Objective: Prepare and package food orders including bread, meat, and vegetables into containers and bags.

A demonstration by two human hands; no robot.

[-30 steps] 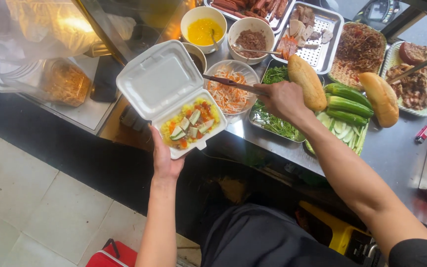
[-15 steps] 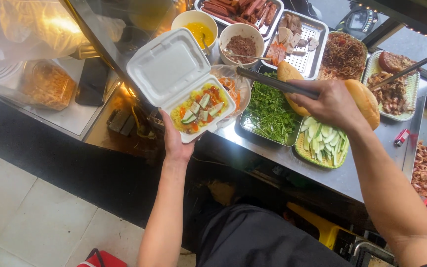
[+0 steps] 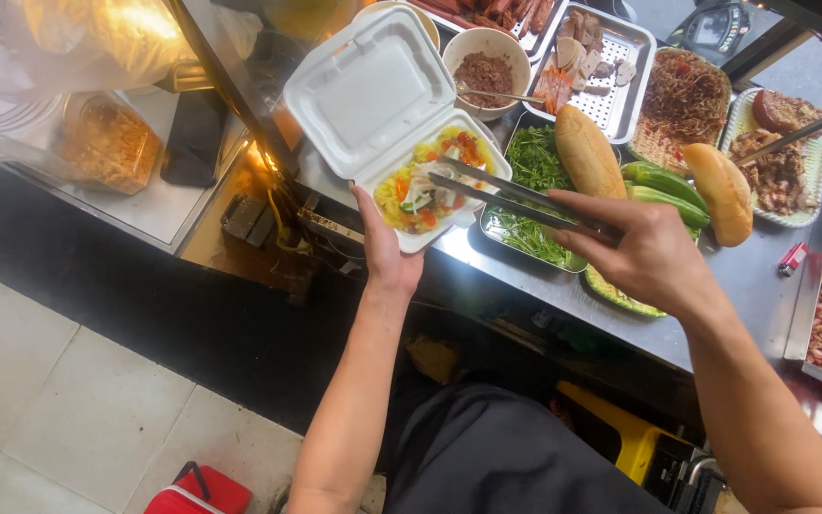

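Above the herb tray (image 3: 525,238), the left hand (image 3: 387,257) cups the foam box (image 3: 392,124) while the right hand (image 3: 654,252) pinches tongs (image 3: 516,195) beside bread rolls (image 3: 587,152).

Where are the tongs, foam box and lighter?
tongs (image 3: 516,198), head view, on the metal arms midway along.
foam box (image 3: 365,88), head view, on the open lid's inner face.
lighter (image 3: 792,259), head view, on its red body.

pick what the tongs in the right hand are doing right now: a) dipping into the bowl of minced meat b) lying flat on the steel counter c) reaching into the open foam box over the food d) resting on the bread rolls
c: the right hand holds the metal tongs with their tips over the vegetables in the white foam box, which the left hand supports from below.
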